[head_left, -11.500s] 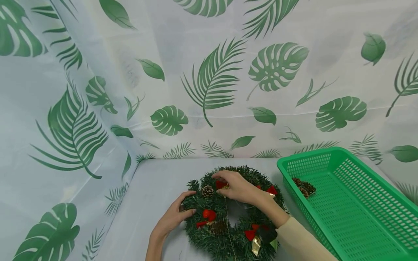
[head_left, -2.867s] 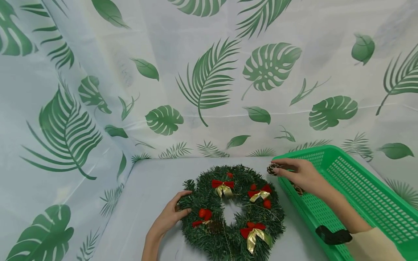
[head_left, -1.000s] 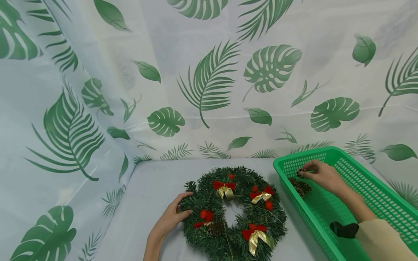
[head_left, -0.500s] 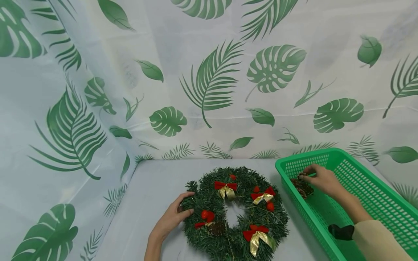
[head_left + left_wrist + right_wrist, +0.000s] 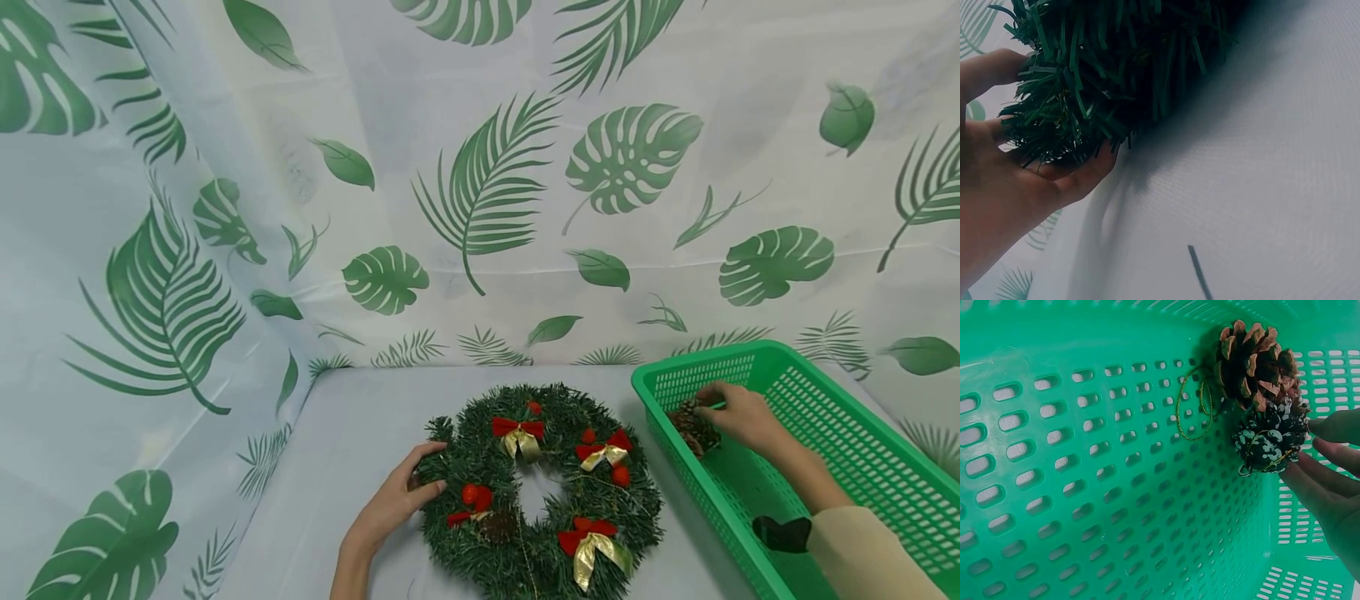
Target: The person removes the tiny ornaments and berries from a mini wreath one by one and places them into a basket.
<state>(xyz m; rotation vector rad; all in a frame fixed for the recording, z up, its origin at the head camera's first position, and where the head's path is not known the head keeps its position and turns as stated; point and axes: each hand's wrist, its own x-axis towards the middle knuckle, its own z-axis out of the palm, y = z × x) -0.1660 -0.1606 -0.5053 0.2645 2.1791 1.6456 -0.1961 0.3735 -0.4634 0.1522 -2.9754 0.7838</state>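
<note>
A green tinsel wreath (image 5: 630, 500) with red-and-gold bows, red berries and a brown pine cone (image 5: 497, 526) lies flat on the white table. My left hand (image 5: 393, 500) grips its left edge, fingers on top and thumb at the side; the left wrist view shows the tinsel between them. Inside the green basket, my right hand (image 5: 742, 414) pinches a white-tipped pine cone (image 5: 1270, 440) at its side with the fingertips. That cone sits against a larger brown pine cone (image 5: 1254, 365), which has a gold thread loop (image 5: 1179, 412).
The green plastic basket (image 5: 847, 400) with slotted walls stands to the right of the wreath. White cloth with printed green leaves (image 5: 487, 183) hangs behind and on the left. A dark strap (image 5: 782, 533) circles the right wrist.
Earlier my right hand was at the wreath's top bow, then held a pine cone by the basket's rim. It has since lowered the cone beside the others inside. The left hand stays on the wreath.
</note>
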